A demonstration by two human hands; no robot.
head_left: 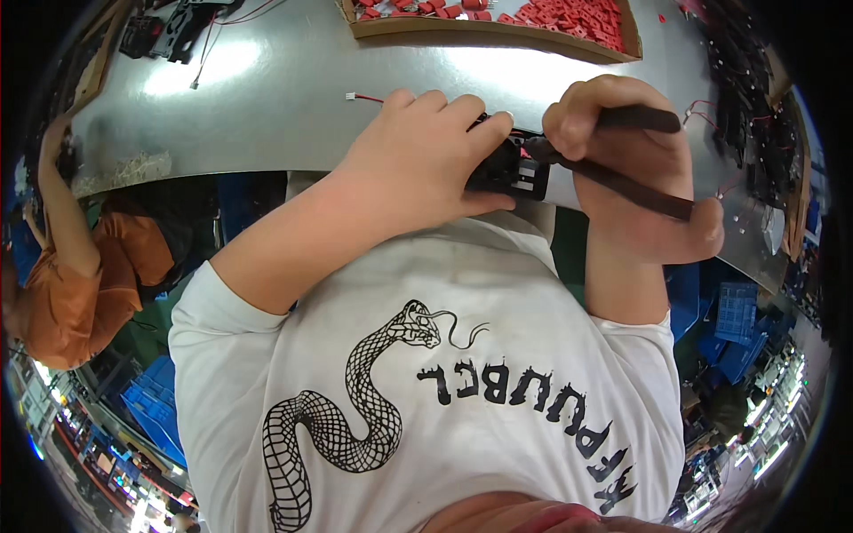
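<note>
My left hand (431, 147) lies over a black plastic housing (502, 173) at the table's near edge. Its fingers curl across the top and the thumb stretches along the near side, so much of the housing is hidden. A pair of pliers (635, 185) with dark brown handles is in my right hand (653, 160). The handles stand well apart, and the tool's head meets the right end of the housing, near a small red bit. Past my left knuckles, a red wire with a white connector (351, 96) sticks out to the left.
A cardboard tray (498, 34) of small red parts stands at the far side of the metal table (267, 115). Black assemblies with red wires (182, 31) lie far left. More black parts (746, 107) line the right. At left sits another person in orange (89, 293).
</note>
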